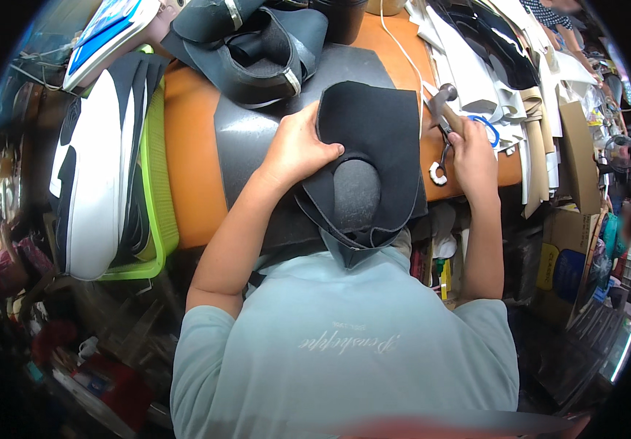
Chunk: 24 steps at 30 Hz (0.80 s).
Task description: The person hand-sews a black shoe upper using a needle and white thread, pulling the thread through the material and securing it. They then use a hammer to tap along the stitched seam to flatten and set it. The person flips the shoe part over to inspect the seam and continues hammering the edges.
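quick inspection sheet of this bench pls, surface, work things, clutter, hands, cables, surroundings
surface: orange bench top with a dark grey mat on it
job's things: black leather piece draped over a grey rounded form; hammer
clutter: black shoe uppers, pale cut sheets, scissors
grippers: left hand presses the leather; right hand grips the hammer handle
cables: white cord across the bench
surroundings: green tray of soles, cardboard boxes

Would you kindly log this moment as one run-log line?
left hand: pressing black leather piece | right hand: gripping hammer | surface: orange bench | leather over grey form
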Available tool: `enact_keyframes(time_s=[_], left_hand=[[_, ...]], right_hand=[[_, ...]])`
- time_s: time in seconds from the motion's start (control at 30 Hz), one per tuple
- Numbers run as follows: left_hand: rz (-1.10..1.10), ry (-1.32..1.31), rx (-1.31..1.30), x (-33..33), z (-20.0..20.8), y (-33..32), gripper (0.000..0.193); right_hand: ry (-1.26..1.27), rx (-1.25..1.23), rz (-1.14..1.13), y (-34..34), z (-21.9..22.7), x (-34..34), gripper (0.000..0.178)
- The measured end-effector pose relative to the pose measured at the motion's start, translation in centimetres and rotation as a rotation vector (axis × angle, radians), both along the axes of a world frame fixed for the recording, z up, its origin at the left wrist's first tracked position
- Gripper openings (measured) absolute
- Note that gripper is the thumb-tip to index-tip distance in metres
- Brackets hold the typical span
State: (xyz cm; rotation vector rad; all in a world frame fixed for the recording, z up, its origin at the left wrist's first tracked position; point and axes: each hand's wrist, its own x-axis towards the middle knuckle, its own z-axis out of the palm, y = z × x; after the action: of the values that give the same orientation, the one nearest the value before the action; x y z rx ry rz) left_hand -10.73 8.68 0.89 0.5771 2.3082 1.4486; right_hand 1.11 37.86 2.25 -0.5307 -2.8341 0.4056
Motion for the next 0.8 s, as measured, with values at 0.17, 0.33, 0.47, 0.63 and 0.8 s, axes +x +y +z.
enact_keyframes(time_s=[0.17,0.33,0.47,0.63,0.8], left_hand=[[-0.008,0.101,0.041,-0.1,-0.8,0.4,0.066],[-0.02,0.035,-0.04,-0.4,-1.2,0.3,0.068],[-0.023,0.044,-0.095,-0.6,-1.3,0.4,0.07],[-0.069,0.015,-0.153,-0.1,-0.1,-0.1,0.08],[-0.112,-0.019,-0.265,0.9,1.4,-1.5,0.09]], right_hand=[[0.232,-0.571,0.142,-5.7,5.1,3.3,0.037],[0.028,-0.464,0.447,-10.3,4.6,3.4,0.035],[0.065,-0.429,0.409,-10.4,4.4,3.6,0.028],[-0.02,-0.368,0.439,-10.6,3.8,4.1,0.022],[0.003,-0.334,0.415,-10.7,2.3,3.8,0.034]])
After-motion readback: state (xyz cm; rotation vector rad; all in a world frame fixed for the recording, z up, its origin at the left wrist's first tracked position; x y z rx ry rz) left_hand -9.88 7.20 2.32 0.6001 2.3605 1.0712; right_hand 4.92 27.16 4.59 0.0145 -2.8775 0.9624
